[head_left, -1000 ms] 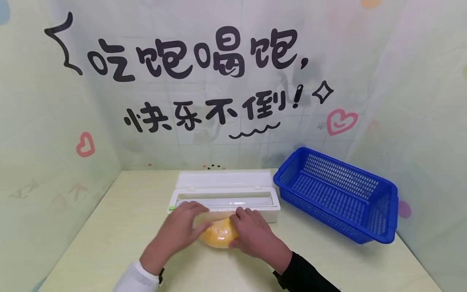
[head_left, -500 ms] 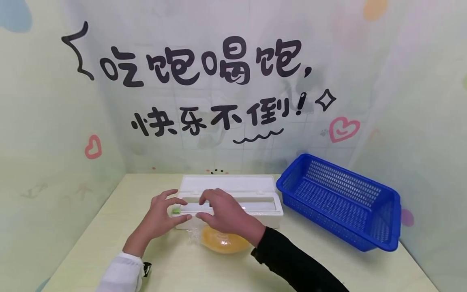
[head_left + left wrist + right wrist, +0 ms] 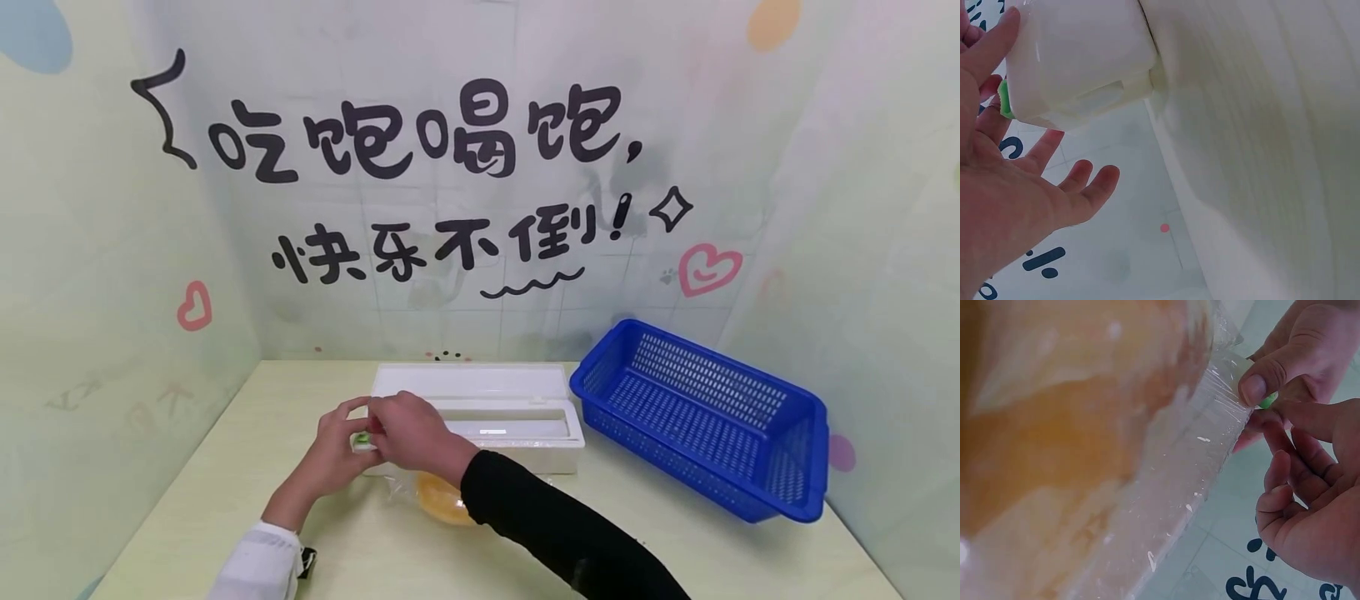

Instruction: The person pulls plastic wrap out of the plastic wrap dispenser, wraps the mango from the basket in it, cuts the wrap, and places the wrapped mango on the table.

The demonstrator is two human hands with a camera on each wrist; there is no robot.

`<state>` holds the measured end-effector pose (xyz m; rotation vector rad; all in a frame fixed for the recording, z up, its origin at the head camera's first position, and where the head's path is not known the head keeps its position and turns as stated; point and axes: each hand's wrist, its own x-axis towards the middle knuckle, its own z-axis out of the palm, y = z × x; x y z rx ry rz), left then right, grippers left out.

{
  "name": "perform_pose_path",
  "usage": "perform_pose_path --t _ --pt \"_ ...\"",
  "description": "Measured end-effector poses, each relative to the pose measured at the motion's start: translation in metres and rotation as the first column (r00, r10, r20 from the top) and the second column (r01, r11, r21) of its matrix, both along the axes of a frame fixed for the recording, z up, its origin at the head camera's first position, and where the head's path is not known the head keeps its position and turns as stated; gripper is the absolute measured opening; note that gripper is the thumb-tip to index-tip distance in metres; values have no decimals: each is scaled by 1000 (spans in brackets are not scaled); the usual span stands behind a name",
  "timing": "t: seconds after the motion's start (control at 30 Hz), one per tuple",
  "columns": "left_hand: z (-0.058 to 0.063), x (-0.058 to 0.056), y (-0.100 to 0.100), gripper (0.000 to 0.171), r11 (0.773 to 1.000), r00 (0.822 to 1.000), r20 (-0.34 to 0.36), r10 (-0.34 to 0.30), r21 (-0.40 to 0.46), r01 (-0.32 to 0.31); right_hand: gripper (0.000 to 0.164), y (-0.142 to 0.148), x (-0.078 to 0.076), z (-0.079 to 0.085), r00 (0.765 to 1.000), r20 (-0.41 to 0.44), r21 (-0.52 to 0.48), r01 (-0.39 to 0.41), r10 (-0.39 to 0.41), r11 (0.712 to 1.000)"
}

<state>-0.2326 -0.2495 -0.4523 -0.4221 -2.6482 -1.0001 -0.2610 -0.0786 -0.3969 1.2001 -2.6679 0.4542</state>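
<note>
A white cling film dispenser (image 3: 517, 459) lies with its lid raised towards the back wall. My left hand (image 3: 330, 454) holds its left end; the left wrist view shows the thumb (image 3: 994, 47) against the box and other fingers spread beyond it. Beside it, my right hand (image 3: 416, 433) reaches across and pinches the small green slider (image 3: 1268, 401) at that end. In front of the box sits a yellow-orange rounded item (image 3: 441, 502) in clear film (image 3: 1200, 440), still joined to the dispenser's front edge. My right forearm hides part of it.
A blue perforated basket (image 3: 682, 458) stands at the right of the pale tabletop (image 3: 750, 558). Behind the table rises a wall sheet (image 3: 450, 333) with black writing.
Both hands have left the wrapped yellow item. The left moved to the dispenser's left end, and the right crossed over leftwards to the green slider. The head view has shifted slightly.
</note>
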Motion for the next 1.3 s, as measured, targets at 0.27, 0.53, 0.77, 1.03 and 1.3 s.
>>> perform_pose_path --t 0.27,0.53,0.77,1.03,1.3 --pt "0 -2 -1 22 999 1000 26 9 47 -10 15 -12 1 -1 998 -45 97 44 -40 994" --pt "-5 -4 -1 60 994 999 38 -14 109 10 16 -22 6 -4 991 -78 125 118 -109 985" --pt "-3 -4 0 73 994 1000 -8 -26 105 27 17 -26 2 -4 991 -104 129 101 -87 986" --pt "-3 -6 -2 77 987 996 72 -52 154 40 18 -19 -5 1 999 -38 190 9 -1 982" --pt "0 -6 -2 56 993 999 32 -41 112 37 25 -16 -7 1 997 -52 225 -37 50 974"
